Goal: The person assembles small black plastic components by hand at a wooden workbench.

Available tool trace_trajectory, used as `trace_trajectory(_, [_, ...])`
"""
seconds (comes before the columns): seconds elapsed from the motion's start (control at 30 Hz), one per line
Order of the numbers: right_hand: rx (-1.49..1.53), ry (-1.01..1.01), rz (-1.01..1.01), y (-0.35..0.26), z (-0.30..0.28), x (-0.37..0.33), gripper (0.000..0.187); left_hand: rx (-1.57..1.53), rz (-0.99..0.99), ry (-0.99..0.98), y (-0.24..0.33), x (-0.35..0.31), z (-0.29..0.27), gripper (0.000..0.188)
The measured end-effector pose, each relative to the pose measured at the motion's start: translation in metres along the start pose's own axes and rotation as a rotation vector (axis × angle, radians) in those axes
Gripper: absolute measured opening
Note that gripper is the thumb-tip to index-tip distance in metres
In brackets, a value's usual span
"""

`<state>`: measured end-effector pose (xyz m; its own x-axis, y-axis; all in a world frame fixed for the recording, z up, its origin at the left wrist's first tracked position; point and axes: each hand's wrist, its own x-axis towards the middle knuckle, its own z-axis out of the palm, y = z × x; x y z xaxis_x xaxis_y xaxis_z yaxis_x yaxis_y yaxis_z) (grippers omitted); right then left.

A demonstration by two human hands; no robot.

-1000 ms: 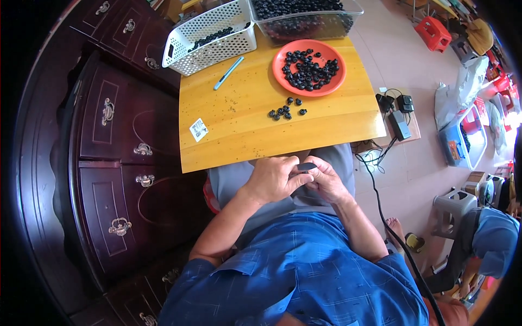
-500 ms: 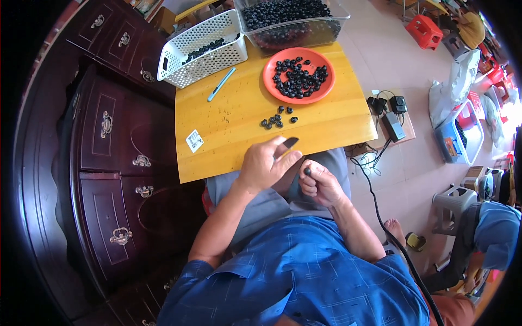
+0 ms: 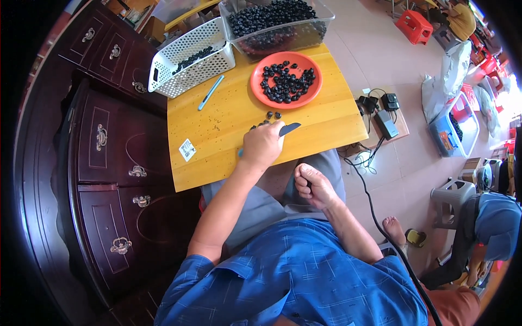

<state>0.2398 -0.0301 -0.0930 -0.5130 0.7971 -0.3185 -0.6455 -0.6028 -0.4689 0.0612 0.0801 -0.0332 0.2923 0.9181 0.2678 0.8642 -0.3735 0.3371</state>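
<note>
My left hand (image 3: 262, 142) is closed around a knife (image 3: 290, 129), its dark blade pointing right and a bit of turquoise handle (image 3: 240, 152) showing below the palm. It lies over the yellow tabletop, at a small group of loose dark round pieces (image 3: 278, 115), like berries or nuts, and partly covers them. My right hand (image 3: 314, 185) is curled into a fist above my lap, just off the table's front edge; something dark shows between its fingers, mostly hidden. Beyond the loose pieces sits an orange-red plate (image 3: 256, 93) holding many of the same dark pieces.
A white perforated basket (image 3: 209, 69) and a clear tub (image 3: 283, 33), both with dark pieces, stand at the table's far side. A light-blue pen-like tool (image 3: 211, 93) and a white label (image 3: 187, 150) lie on the wooden table (image 3: 217, 171). Dark drawers (image 3: 109, 141) line the left; cables (image 3: 361, 179) hang right.
My left hand has moved forward with the knife onto the loose pieces. The dark round piece seen at my right thumb is out of sight, and that fist has tightened. The view has shifted slightly.
</note>
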Motion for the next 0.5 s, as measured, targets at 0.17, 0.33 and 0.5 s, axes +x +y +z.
trace_trajectory(0.17, [0.029,0.042,0.013,-0.001,0.001,0.0,0.025,-0.156,-0.021,-0.166,0.016,-0.015,-0.019,0.01])
trace_trajectory(0.33, [0.107,0.045,0.023,0.003,0.003,-0.001,0.021,-0.207,0.077,-0.223,0.031,-0.055,-0.032,0.018])
trace_trajectory(0.5, [-0.01,0.055,0.052,0.009,0.004,0.0,0.015,-0.278,0.094,-0.196,0.033,-0.072,-0.039,0.019])
